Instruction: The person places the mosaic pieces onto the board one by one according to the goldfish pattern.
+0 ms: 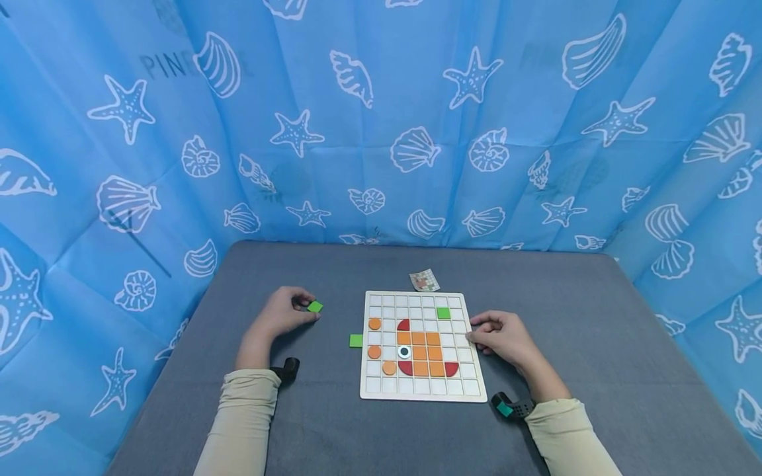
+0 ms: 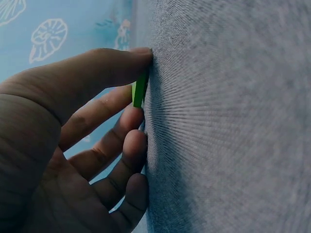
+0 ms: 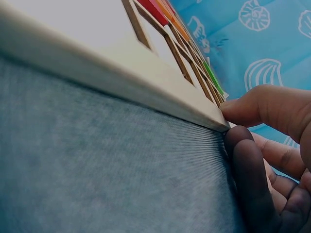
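Observation:
My left hand [image 1: 284,312] is low over the cloth at the left, pinching a green square tile [image 1: 315,307] between thumb and fingers. In the left wrist view the tile [image 2: 138,91] appears edge-on, close against the cloth. A white grid board [image 1: 389,385] lies to the right. It bears orange squares [image 1: 419,352], orange discs [image 1: 374,324], red rounded pieces [image 1: 451,369], an eye disc [image 1: 404,352] and one green tile [image 1: 443,313]. My right hand [image 1: 501,336] holds the board's right edge, its thumb at the rim [image 3: 184,109] and its fingers against the side.
Another green tile [image 1: 356,340] lies on the cloth right beside the board's left edge. Behind the board lies a small patterned card [image 1: 424,280]. The grey cloth-covered table [image 1: 333,430] ends at a blue shell-print curtain [image 1: 381,178].

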Available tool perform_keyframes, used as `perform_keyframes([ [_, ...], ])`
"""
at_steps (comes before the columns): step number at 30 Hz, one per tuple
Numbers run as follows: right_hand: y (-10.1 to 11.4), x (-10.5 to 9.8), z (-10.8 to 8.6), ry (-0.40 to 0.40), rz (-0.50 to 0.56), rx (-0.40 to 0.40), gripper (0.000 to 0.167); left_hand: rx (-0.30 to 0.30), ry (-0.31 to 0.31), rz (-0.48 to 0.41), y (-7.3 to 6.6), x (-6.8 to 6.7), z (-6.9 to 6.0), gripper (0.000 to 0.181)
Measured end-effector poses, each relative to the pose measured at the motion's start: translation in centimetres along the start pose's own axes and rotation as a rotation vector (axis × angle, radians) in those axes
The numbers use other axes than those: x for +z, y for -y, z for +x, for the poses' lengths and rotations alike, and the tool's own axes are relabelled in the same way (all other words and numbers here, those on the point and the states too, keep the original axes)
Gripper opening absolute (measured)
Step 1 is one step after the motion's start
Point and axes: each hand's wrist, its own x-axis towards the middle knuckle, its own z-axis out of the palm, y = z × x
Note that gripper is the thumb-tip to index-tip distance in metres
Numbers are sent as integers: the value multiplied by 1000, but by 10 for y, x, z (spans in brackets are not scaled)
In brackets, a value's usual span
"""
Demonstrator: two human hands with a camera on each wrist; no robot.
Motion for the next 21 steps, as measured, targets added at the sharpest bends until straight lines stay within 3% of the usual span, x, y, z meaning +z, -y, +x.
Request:
perform_keyframes([
  [14,-1,0,0,-2,-7,-5,38,33,-3,-43,-10,2,-2,37],
  [21,-1,0,0,-3,-8,-8,38,88,3,-78,-36,17,6,37],
])
